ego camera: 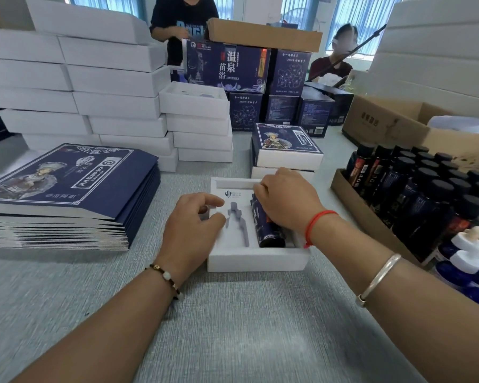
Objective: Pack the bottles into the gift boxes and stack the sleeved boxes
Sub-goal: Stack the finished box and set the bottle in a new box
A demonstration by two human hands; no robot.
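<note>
An open white gift box (257, 262) lies in front of me on the grey table, with a printed white insert. A dark bottle (270, 233) lies in its right slot, cap toward me. My right hand (285, 200) grips the bottle's far end, fingers curled over it. My left hand (191, 225) rests on the box's left side with bent fingers and hides whatever is beneath it. Just behind the box, a sleeved navy box (286, 145) sits on top of another box.
A pile of flat navy sleeves (67, 183) lies at the left. White boxes (116, 100) are stacked behind it. At the right are a cardboard tray of dark bottles (415, 189), white-capped blue bottles (470, 261) and an open carton (393, 125). Two people work across the table.
</note>
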